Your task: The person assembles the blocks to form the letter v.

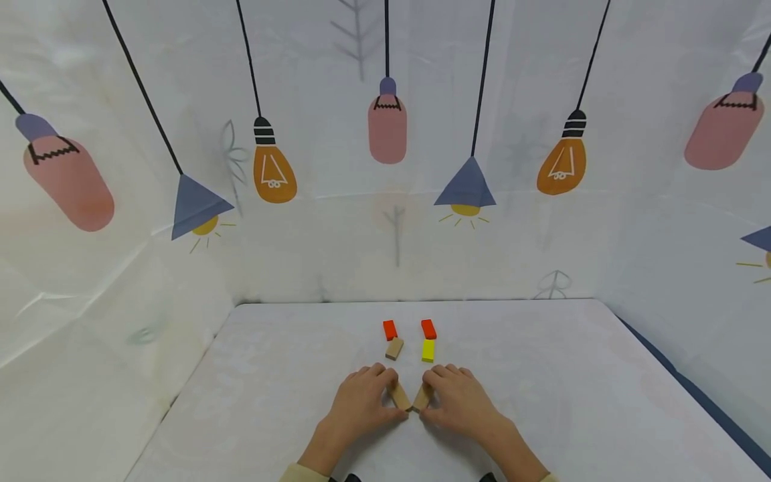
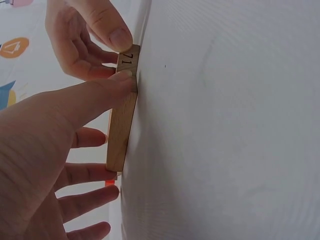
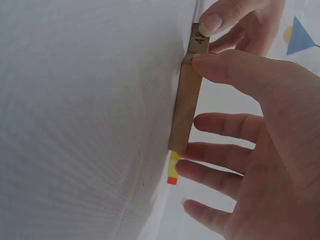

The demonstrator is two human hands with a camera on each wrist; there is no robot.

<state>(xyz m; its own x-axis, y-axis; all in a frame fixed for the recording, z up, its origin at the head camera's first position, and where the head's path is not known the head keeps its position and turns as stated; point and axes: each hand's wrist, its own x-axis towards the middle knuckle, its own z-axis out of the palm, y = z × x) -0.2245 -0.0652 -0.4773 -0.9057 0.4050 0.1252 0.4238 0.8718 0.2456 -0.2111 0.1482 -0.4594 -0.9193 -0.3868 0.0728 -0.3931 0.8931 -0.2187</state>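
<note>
My left hand (image 1: 361,403) pinches a plain wooden block (image 1: 400,396) lengthwise, thumb on its near end and fingers at its far end. In the same way my right hand (image 1: 465,403) holds a second plain wooden block (image 1: 424,396). Both blocks lie flat on the white table and slant so their near ends meet in a V. The left wrist view shows the long side of the left block (image 2: 121,132) and "71" printed on the right block's end (image 2: 127,59). In the right wrist view, "48" marks the left block's end (image 3: 198,39).
Beyond the left hand lie a red block (image 1: 390,329) and a wooden block (image 1: 394,348), roughly end to end. Beyond the right hand, a red block (image 1: 428,329) and a yellow block (image 1: 428,351) form a similar row. A lamp-patterned curtain (image 1: 331,248) surrounds the white table (image 1: 271,375).
</note>
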